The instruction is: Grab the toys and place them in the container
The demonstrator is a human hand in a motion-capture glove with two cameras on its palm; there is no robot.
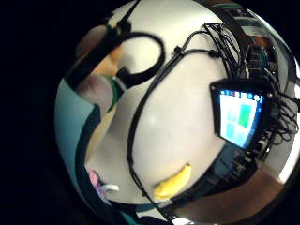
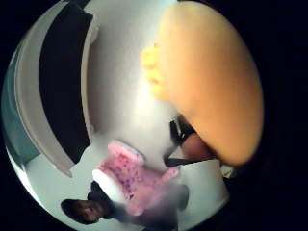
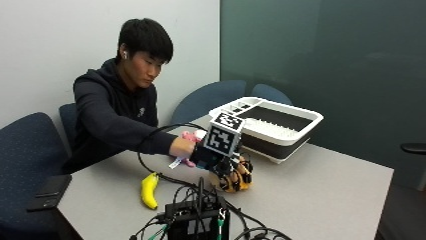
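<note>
White plastic container with black interior (image 3: 303,120): appears empty. Outstanding: yellow toy banana (image 3: 149,190) and pink plush toy (image 3: 191,138) on table. Gloved right hand (image 3: 212,156) lowered over orange plush toy (image 3: 234,179); grip cannot be told.

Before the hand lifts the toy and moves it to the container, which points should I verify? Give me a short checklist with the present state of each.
1. Right hand is on the orange toy, which is on the table: ok.
2. Fingers closed around the toy: cannot tell; the marker cube hides them.
3. Container is open at the top, with nothing seen inside: ok.
4. Way from the toy to the container is free: ok.
5. Cable is clear of the toy: cannot tell.
6. All toys collected: not ok; the banana and the pink toy are on the table.
</note>
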